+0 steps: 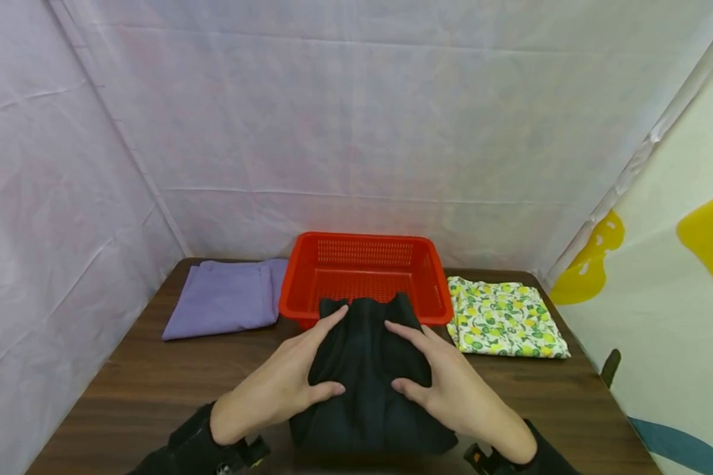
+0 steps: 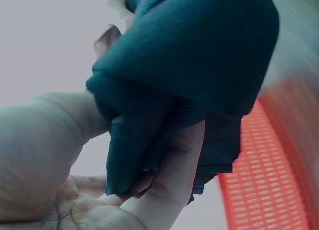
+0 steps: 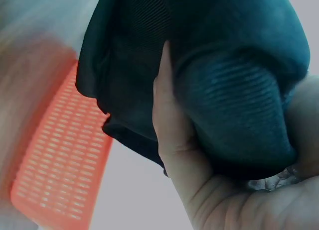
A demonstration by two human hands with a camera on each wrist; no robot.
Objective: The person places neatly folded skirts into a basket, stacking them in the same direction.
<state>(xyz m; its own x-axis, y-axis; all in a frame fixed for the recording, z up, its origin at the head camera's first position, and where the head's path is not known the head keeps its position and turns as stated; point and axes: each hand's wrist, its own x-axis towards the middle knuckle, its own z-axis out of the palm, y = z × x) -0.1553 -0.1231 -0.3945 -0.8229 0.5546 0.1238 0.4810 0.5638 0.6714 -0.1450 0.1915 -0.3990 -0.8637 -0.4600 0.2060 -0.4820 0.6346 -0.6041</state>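
Note:
A folded black cloth [image 1: 365, 382], with ribbed texture in places, is held up in front of the basket between both hands. My left hand [image 1: 288, 373] grips its left side, thumb on the near face and fingers along the edge. On the opposite side, my right hand [image 1: 454, 382] holds it the same way. In the left wrist view, folds of the cloth [image 2: 184, 51] lie between thumb and fingers. The right wrist view shows a thick rounded fold of the cloth [image 3: 234, 100] in the grasp. The cloth's top edge overlaps the front rim of the red basket [image 1: 442, 290] in the head view.
A folded purple cloth [image 1: 226, 297] lies left of the basket on the brown wooden table [image 1: 154, 376]. To the right is a folded cloth with a lemon print [image 1: 505, 316]. White sheeting [image 1: 356, 132] hangs behind the table and along its sides.

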